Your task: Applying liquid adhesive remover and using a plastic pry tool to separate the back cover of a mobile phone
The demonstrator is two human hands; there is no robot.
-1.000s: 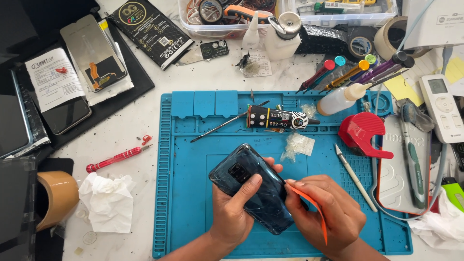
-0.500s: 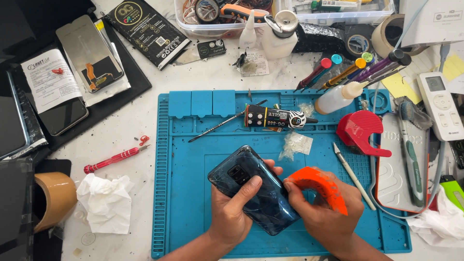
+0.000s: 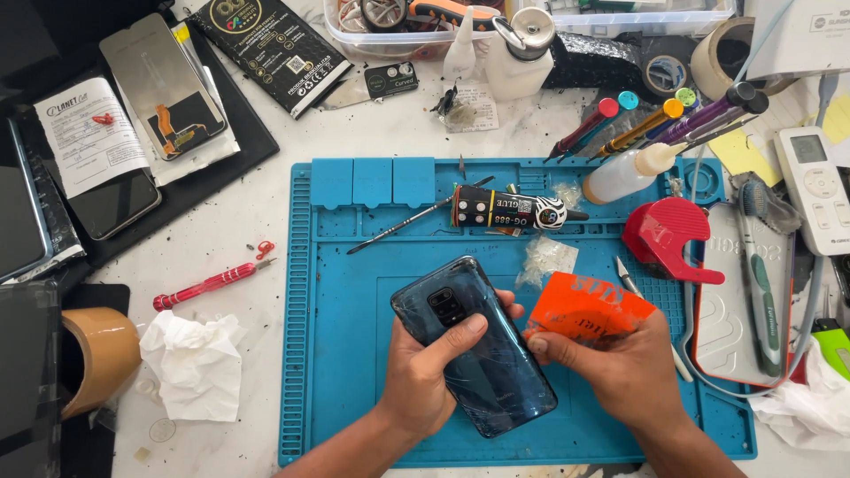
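Holding: your left hand (image 3: 425, 376) wraps the phone (image 3: 474, 345) back-up over the blue mat (image 3: 354, 292). Your right hand (image 3: 620, 372) pinches the orange card (image 3: 589, 310), now flat-on beside the phone's edge, no longer edge-on; prying paused, seemingly.

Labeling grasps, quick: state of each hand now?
Left hand: closed around dark blue glossy smartphone.
Right hand: pinching thin orange plastic card.
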